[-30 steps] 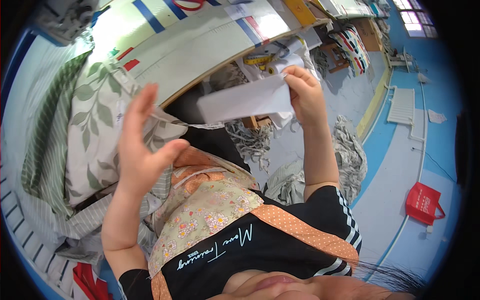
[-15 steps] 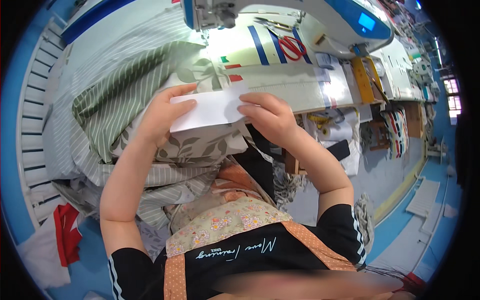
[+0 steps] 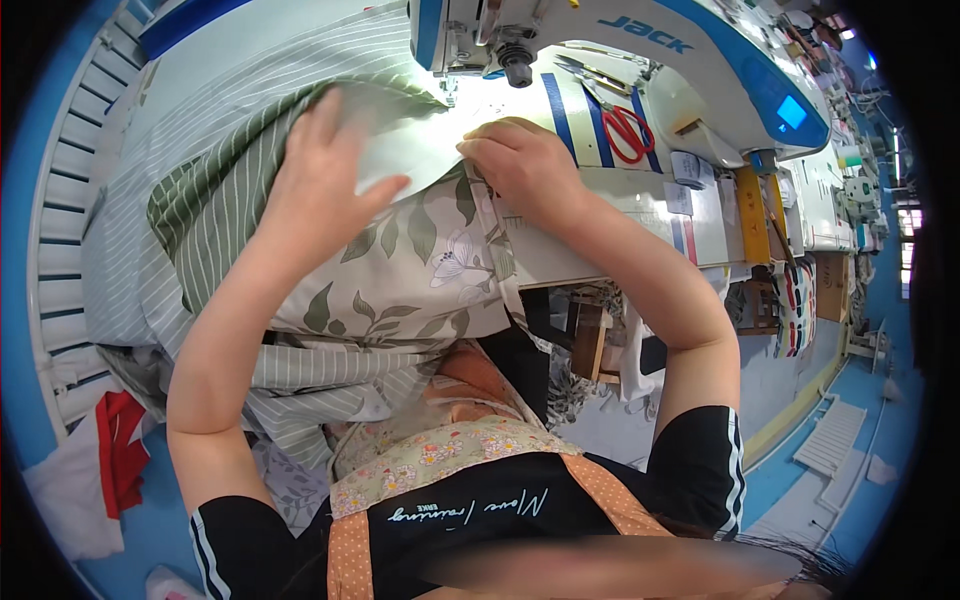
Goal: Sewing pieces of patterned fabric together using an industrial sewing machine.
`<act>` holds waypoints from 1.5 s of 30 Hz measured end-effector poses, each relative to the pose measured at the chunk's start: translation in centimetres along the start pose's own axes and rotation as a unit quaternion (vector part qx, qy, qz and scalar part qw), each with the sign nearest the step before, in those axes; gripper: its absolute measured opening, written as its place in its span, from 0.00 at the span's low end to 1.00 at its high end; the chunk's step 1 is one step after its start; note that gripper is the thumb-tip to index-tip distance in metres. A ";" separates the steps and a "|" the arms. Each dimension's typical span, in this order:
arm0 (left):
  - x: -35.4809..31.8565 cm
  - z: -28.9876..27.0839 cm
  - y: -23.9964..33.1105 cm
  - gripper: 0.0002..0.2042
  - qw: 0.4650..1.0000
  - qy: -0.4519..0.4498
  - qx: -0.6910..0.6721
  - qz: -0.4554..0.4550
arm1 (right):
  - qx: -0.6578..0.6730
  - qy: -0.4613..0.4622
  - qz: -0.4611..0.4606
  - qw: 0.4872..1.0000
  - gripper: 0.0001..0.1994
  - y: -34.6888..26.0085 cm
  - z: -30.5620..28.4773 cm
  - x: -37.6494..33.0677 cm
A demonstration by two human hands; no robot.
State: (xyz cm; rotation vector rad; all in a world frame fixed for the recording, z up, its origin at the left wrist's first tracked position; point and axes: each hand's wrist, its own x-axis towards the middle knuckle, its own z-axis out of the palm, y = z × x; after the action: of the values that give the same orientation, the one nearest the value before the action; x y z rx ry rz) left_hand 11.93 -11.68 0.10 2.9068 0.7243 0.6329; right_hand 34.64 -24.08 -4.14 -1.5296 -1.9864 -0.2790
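A thin white piece, paper or cloth I cannot tell, lies over the fabric just in front of the sewing machine's needle area. My left hand rests on its left side, fingers stretched and thumb spread, slightly blurred. At its right edge, my right hand pinches the white piece between thumb and bent fingers. Beneath both hands spreads leaf-and-flower printed fabric, with its green striped side folded over at the left. The machine head hangs just beyond my hands.
Red-handled scissors lie right of the machine head, near dark blue strips. A yellow block stands at the table's right. Striped cloth drapes over my lap. A white railing runs along the left.
Both hands have moved away from me toward the needle, laying the white piece down on the fabric. My left hand has opened out from its grip. The view has shifted slightly.
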 end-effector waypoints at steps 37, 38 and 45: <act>2.7 3.8 0.1 0.18 0.992 -0.047 0.006 0.117 | 0.050 0.105 -0.050 0.992 0.05 0.9 2.8 2.8; 2.8 3.7 0.2 0.17 0.990 -0.035 0.031 0.130 | 0.069 0.158 -0.094 0.981 0.05 1.2 3.2 2.9; 2.8 4.7 -0.1 0.21 0.985 0.007 -0.012 0.173 | 0.007 0.085 -0.064 0.994 0.08 2.8 2.6 1.2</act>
State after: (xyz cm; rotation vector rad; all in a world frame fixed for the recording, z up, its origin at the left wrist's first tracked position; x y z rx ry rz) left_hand 16.08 -10.17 -3.13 3.0321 0.2085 0.6850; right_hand 36.17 -20.92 -6.02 -1.3254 -1.9505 -0.4325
